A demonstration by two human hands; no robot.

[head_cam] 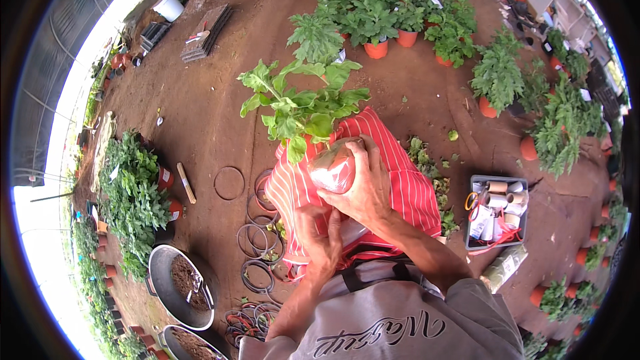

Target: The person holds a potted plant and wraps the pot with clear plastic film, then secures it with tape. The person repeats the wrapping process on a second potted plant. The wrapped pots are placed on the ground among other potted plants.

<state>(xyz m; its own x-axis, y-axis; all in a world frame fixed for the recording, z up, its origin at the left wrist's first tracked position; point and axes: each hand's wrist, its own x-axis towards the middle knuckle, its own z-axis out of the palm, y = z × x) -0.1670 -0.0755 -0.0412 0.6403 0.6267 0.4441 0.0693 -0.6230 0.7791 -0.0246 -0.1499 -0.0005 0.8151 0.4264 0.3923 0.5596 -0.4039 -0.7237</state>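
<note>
My right hand (364, 180) grips a rounded, shiny bundle (336, 166) that looks like a root ball wrapped in clear plastic film. Leafy green stems (305, 105) of the plant rise from it, tilted away from me. My left hand (320, 235) is just below the bundle, fingers bent; whether it pinches anything is hidden. A strip of translucent plastic (351, 231) shows between my wrists. Under both hands, a red apron with white stripes (405, 185) covers my lap.
To the left lie wire or plastic rings (255, 240) and a soil tub (162, 275). A grey crate (496, 245) with cardboard tubes, labels and red ties stands right, beside a wrapped roll (504, 269). Potted plants (372, 15) stand ahead; others line both sides. Leaf scraps (440, 192) litter the ground.
</note>
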